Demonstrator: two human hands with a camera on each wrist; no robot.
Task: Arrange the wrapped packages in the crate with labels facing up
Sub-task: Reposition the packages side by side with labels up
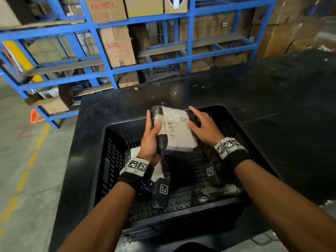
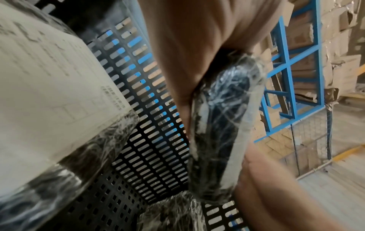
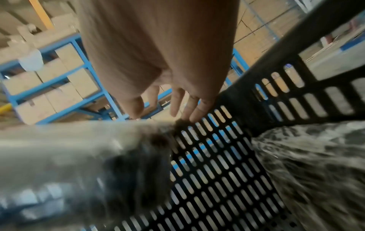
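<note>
Over the black perforated crate (image 1: 101, 148), my left hand (image 1: 152, 128) grips a plastic-wrapped dark package (image 1: 174, 130) by its left edge, thumb on top. Its white label faces up. My right hand (image 1: 201, 122) lies with straight fingers against the package's right edge. In the left wrist view the held package (image 2: 223, 125) shows edge-on between palm and fingers. A second package (image 1: 135, 153) with its label up lies in the crate under my left wrist. A third package (image 1: 218, 192) lies at the crate's near right. The right wrist view shows straight fingers (image 3: 175, 103) above the blurred held package (image 3: 69, 156).
The crate sits on a black table (image 1: 272, 91). Blue metal racks (image 1: 190, 37) with cardboard boxes stand behind the table. To the left, the concrete floor has a dashed yellow line (image 1: 32, 159), and an orange cone (image 1: 35, 116) stands by the rack.
</note>
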